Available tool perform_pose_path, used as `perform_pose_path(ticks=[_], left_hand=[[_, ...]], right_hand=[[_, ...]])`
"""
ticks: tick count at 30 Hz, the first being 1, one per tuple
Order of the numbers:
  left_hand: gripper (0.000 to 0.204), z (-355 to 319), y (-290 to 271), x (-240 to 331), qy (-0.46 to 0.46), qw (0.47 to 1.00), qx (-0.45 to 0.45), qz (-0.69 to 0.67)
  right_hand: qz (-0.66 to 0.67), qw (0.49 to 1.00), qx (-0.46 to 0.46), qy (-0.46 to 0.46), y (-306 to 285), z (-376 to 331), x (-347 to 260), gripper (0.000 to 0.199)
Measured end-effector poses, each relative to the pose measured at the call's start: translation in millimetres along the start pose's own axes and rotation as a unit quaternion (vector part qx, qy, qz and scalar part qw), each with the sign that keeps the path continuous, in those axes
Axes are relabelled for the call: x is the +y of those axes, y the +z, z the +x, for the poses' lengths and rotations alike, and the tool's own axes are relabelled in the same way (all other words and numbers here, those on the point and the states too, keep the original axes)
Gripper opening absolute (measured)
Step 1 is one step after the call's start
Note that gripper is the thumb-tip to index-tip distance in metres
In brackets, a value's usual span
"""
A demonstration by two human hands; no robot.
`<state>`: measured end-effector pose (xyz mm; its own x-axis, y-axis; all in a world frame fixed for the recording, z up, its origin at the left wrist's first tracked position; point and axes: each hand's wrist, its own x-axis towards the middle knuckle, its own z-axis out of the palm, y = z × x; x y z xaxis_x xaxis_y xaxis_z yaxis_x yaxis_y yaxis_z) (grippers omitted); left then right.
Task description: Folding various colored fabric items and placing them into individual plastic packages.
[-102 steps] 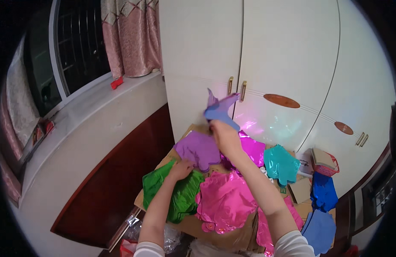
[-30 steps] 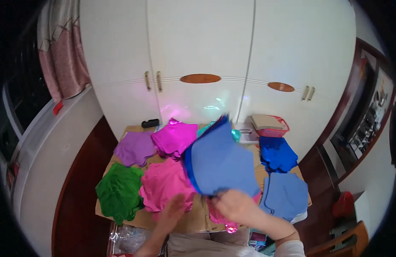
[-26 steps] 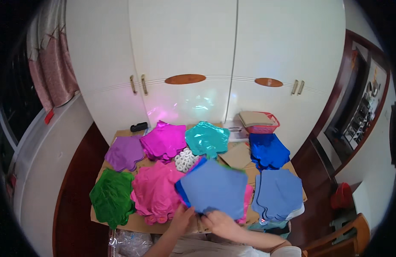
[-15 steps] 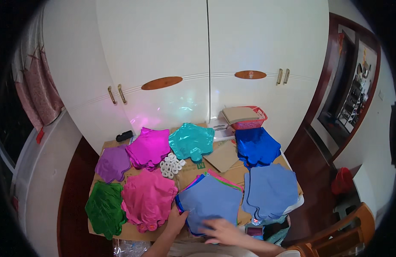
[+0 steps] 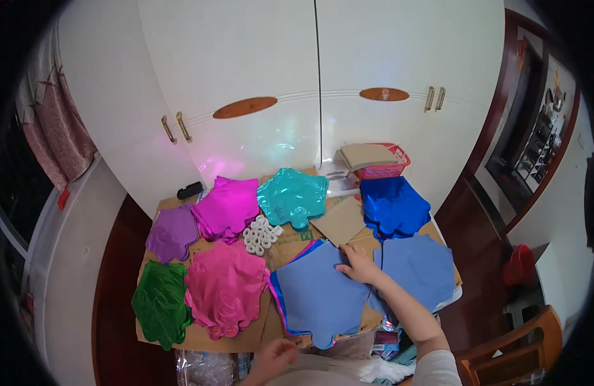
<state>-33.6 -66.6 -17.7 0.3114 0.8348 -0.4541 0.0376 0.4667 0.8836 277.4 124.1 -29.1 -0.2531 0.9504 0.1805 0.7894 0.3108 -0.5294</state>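
My right hand lies flat, fingers spread and gripping nothing, on the upper right edge of a periwinkle-blue foil balloon that tops a small stack on the cardboard-covered table; thin pink and blue rims of the sheets beneath show along its left border. My left hand sits loosely curled below the table's near edge, just under the stack's tail, holding nothing that I can see. Just to the right of my right hand, almost touching the wrist, lies a second periwinkle pile, its far side reaching the table's right edge. Beyond my fingertips is a bare brown cardboard square, and past it a royal-blue pile and a teal pile. To the left of the stack, a narrow strip of bare cardboard separates it from a hot-pink pile; farther left lie green, purple and magenta piles, with a cluster of small white rolls between. A red basket stands against the white cabinet doors at the far edge.
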Motion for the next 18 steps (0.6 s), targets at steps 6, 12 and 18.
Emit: perform_pose_path(ticks=[6,12,18], left_hand=[[0.042,4.9,18.0,-79.7,-0.137,0.919,-0.110,-0.352],[0.044,21.8,31.8,-55.9,-0.259,0.881,-0.174,-0.357],[0.030,30.2,33.1,-94.4,-0.244,0.854,-0.216,-0.405]], right_hand=[[0.003,1.000,-0.024,0.001,1.7,-22.2,-33.6,0.064],[0.022,0.998,-0.048,-0.027,-2.8,-47.4,-53.7,0.056],[0.029,0.997,-0.036,-0.054,9.7,-40.5,-57.8,0.049]])
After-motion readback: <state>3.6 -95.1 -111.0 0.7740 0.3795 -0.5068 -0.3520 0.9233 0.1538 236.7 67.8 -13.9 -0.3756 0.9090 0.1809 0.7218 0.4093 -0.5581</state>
